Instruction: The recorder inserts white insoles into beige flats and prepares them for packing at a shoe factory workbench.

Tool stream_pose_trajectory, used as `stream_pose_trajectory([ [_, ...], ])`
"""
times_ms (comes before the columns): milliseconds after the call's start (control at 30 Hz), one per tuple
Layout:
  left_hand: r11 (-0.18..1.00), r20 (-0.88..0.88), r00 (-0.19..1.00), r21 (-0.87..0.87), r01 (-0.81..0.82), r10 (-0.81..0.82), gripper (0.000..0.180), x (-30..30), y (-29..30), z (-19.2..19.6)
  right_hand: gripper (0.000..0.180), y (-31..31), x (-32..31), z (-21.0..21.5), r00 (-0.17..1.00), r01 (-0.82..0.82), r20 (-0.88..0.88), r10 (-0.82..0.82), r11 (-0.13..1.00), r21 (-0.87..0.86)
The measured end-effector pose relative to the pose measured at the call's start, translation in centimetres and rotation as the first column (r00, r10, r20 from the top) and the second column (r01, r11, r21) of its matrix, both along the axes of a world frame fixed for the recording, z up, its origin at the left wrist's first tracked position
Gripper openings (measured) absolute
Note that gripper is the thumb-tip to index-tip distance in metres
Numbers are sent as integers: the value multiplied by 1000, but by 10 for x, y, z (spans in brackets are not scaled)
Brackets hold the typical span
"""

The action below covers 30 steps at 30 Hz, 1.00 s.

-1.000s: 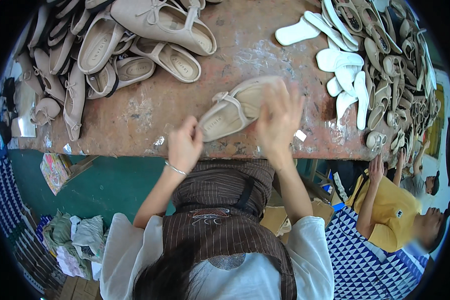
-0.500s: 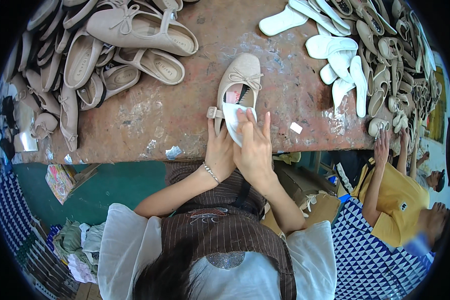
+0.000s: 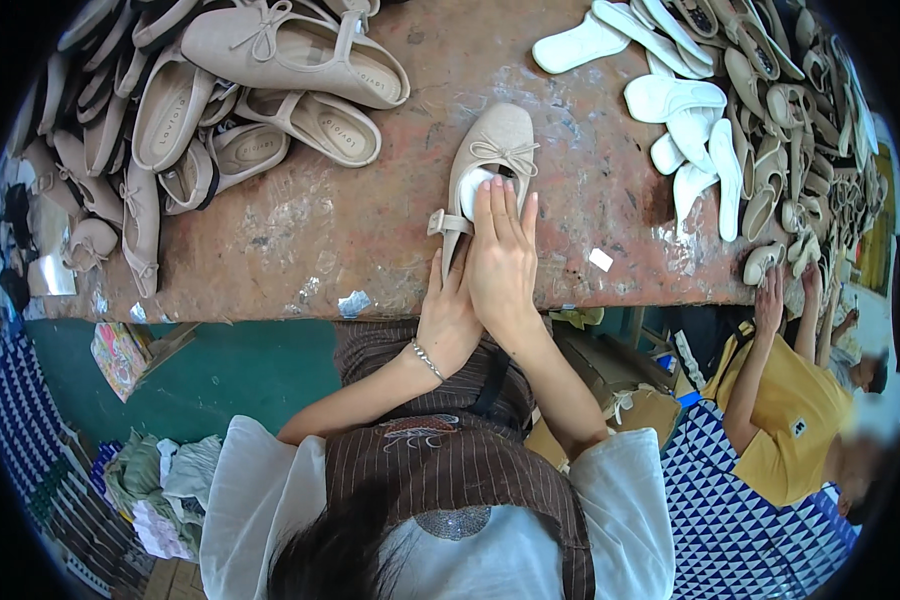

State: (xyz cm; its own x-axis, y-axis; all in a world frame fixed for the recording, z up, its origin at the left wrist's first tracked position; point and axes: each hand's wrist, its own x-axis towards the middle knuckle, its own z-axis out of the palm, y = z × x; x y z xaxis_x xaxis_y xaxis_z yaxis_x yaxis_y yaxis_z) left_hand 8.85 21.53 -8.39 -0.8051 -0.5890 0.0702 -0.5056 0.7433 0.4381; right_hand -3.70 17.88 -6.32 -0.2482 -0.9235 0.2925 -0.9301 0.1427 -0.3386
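Observation:
A beige flat shoe (image 3: 496, 130) with a small bow and a buckled strap lies on the table, toe away from me. My left hand (image 3: 448, 322) holds it around the heel, partly hidden beneath the other wrist. Stretched out flat, my right hand (image 3: 503, 262) presses into the shoe's opening. Under its fingers a white insole (image 3: 476, 190) shows only in part; the rest is covered by the hand.
Beige shoes (image 3: 300, 60) are heaped at the left. White insoles (image 3: 675, 100) lie loose at the right, beside another pile of shoes (image 3: 760, 190). A co-worker in a yellow top (image 3: 795, 410) handles shoes at the right edge. A small white scrap (image 3: 600, 259) lies nearby.
My right hand has gone from pinching the insole at the heel to lying flat on it. The insole has moved forward, deeper into the shoe.

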Motion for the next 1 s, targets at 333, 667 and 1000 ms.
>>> stream_pose_trajectory([
  [333, 998, 30, 999, -47, -38, 39, 51, -2, 1, -3, 58, 5, 20, 30, 996, 24, 72, -47, 960, 280],
  [667, 997, 45, 999, -68, 25, -22, 45, 1, -3, -5, 42, -20, -5, -13, 984, 134, -145, -101, 960, 246],
  [1000, 996, 43, 999, 84, -15, 11, 55, -16, -23, 26, 26, -38, -27, 4, 972, -45, -180, 153, 866, 498],
])
